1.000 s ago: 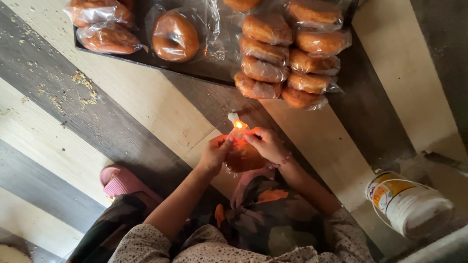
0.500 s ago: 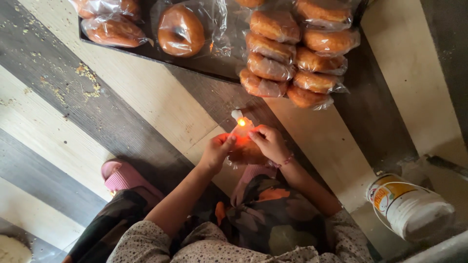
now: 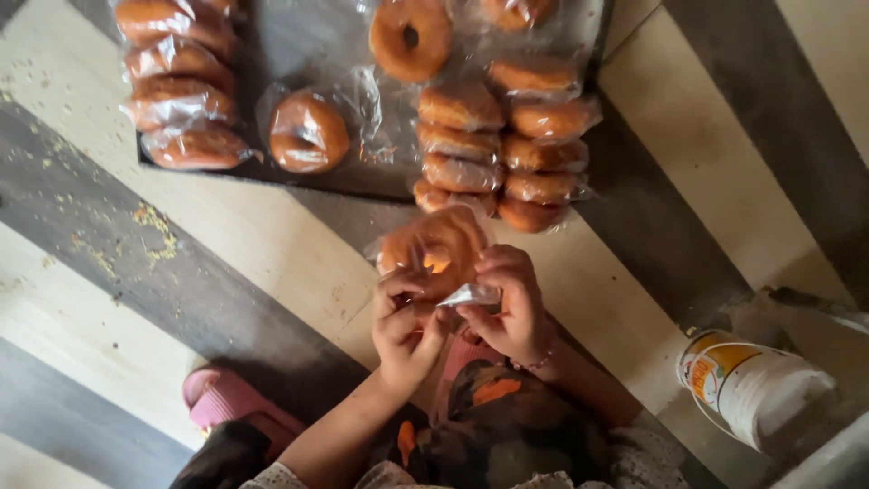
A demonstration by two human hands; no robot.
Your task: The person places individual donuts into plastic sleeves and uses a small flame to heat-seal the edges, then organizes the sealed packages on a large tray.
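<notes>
My left hand (image 3: 404, 323) and my right hand (image 3: 509, 303) together hold a ring-shaped brown bun in a clear plastic bag (image 3: 436, 252), pinching the bag's open end between the fingers. A small flame glows through the bun's hole. Just beyond it lies a dark tray (image 3: 317, 50) with wrapped buns: a stack (image 3: 179, 91) at the left, a single one (image 3: 309, 132) in the middle, a ring bun (image 3: 409, 36) at the top, and two stacked rows (image 3: 503, 149) at the right.
A white plastic tub with an orange label (image 3: 749, 385) lies on its side at the lower right. A pink slipper (image 3: 231, 400) sits by my left knee. The floor has dark and cream stripes, with crumbs (image 3: 149, 226) at the left.
The view has moved closer to the tray. The bagged bun now stands higher between my hands, and my fingers have closed on the bag's end below it.
</notes>
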